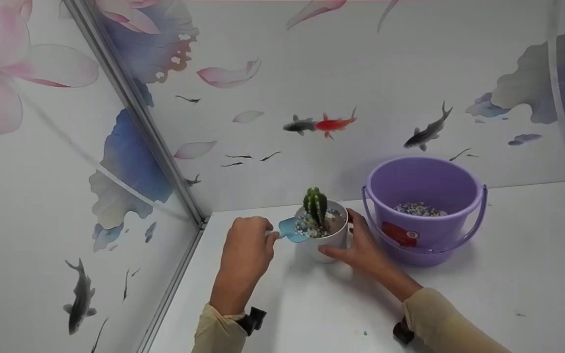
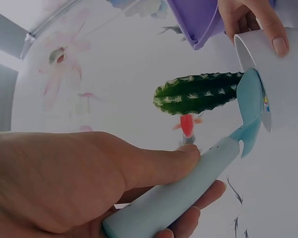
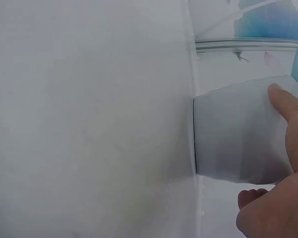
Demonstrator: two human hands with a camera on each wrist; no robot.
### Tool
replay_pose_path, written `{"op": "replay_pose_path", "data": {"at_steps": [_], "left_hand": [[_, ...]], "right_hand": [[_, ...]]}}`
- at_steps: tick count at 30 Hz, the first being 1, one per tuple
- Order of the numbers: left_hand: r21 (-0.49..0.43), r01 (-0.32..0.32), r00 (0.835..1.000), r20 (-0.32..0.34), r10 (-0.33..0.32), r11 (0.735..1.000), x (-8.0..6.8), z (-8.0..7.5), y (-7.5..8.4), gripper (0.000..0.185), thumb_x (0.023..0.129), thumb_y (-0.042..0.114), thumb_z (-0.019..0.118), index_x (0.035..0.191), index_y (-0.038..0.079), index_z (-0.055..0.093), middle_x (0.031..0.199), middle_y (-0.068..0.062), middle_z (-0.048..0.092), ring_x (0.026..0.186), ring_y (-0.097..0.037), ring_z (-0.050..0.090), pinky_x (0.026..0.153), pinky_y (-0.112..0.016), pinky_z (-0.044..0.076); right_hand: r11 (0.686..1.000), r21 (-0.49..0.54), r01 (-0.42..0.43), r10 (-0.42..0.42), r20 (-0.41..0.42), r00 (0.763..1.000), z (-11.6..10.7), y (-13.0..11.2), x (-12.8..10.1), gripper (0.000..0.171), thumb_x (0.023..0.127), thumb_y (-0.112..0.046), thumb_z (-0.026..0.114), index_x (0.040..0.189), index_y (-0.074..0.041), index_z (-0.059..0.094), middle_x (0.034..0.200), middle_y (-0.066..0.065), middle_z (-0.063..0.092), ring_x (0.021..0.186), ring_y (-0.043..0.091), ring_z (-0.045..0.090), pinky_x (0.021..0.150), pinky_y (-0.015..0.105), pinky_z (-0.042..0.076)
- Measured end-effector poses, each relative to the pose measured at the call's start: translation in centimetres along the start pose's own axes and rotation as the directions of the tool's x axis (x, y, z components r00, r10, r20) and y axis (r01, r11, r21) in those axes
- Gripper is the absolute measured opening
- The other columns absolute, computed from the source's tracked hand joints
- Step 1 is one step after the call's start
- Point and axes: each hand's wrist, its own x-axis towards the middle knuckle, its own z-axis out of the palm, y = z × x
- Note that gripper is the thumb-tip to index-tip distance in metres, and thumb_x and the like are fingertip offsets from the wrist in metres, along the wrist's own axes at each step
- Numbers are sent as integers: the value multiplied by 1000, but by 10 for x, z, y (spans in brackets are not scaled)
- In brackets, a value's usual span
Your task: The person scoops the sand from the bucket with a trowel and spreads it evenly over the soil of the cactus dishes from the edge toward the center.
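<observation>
Topping of a potted cactus (image 1: 315,205) with coloured gravel is judged the step in hand. White pot (image 1: 329,240): stood on the bench (image 1: 508,274), steadied by the right hand (image 1: 361,247), whose fingers are curled round its wall. Blue scoop (image 1: 290,229): gripped by the left hand (image 1: 245,247), blade at the rim. Purple bucket (image 1: 424,215): just right of the pot, gravel inside. Next move calls for a gentle tilt, clear of the spines.

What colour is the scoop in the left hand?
Light blue scoop, clearest in the left wrist view.
</observation>
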Motion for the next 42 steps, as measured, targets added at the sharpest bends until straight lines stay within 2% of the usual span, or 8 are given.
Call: {"op": "replay_pose_path", "data": {"at_steps": [3, 6, 15, 23, 30, 39, 42], "left_hand": [[-2, 6, 1000, 9, -6, 1000, -1, 0, 1, 13, 98, 8, 80, 104, -3, 83, 101, -16, 84, 96, -29, 80, 81, -40, 65], [-10, 10, 1000, 24, -10, 1000, -2, 0, 3, 14, 97, 8, 81, 105, -3, 83, 102, -16, 83, 92, -27, 80, 78, -37, 66], [-70, 32, 996, 86, -26, 997, -1, 0, 15, 14, 98, 7, 79, 106, -4, 82, 99, -15, 83, 80, -16, 75, 69, -29, 62], [-63, -16, 996, 91, 22, 998, 4, -3, 23, 12, 100, 7, 77, 97, -4, 83, 96, -14, 80, 94, -25, 74, 75, -33, 63], [-52, -30, 994, 105, 35, 998, 5, -5, 27, 12, 101, 7, 76, 99, -3, 83, 98, -13, 80, 94, -24, 74, 76, -34, 64], [-121, 38, 984, 177, -16, 992, 9, -7, 30, 19, 104, 14, 73, 108, -3, 82, 100, -14, 81, 79, -16, 71, 71, -32, 62], [-149, 38, 981, 194, -9, 988, 10, -4, 29, 20, 105, 15, 72, 109, -2, 82, 99, -13, 81, 76, -14, 69, 69, -31, 61]], "right_hand": [[999, 48, -21, 20, 20, 1000, 0, -1, 1, 122, 79, -37, 100, 167, -3, 22, 171, 22, 37, 160, 42, 37, 131, 59, 31], [996, 73, -41, 39, 21, 999, 2, -1, 1, 123, 78, -36, 100, 166, -4, 20, 171, 23, 38, 161, 42, 37, 131, 58, 31], [1000, 11, -21, 21, -42, 999, 9, -2, -1, 130, 75, -39, 102, 171, -11, 18, 173, 15, 33, 160, 35, 35, 131, 57, 34], [1000, 12, 11, -10, -50, 999, 8, -2, 1, 125, 75, -36, 102, 169, -8, 24, 170, 15, 38, 159, 34, 37, 131, 57, 32], [998, 64, 20, -20, -3, 1000, 7, 0, 0, 121, 78, -35, 100, 169, -10, 24, 167, 15, 45, 157, 34, 44, 129, 59, 36], [997, 69, 26, -26, -9, 1000, 8, -1, -1, 121, 78, -37, 100, 169, -11, 26, 168, 14, 44, 157, 33, 43, 128, 59, 38], [997, 72, 36, -35, -15, 999, 8, -1, -1, 120, 77, -36, 101, 169, -11, 26, 167, 13, 45, 156, 33, 44, 128, 58, 38]]}}
